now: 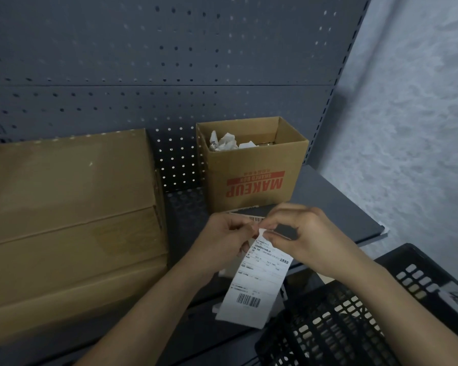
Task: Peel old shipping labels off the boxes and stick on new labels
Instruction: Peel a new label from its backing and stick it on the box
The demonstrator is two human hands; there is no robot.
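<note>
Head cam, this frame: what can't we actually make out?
Head view only:
- Print on the label: too small and blurred to read.
- Its top corner: covered by the left hand and right hand.
- Barcoded sheet behind the hands: mostly hidden by them.
- MAKEUP box: contents under the crumpled paper hidden by its walls.
- Black crate: cut off by right and bottom edges.

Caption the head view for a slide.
Relabelling: left hand and right hand pinch the top of a label over a shelf near a MAKEUP box.
</note>
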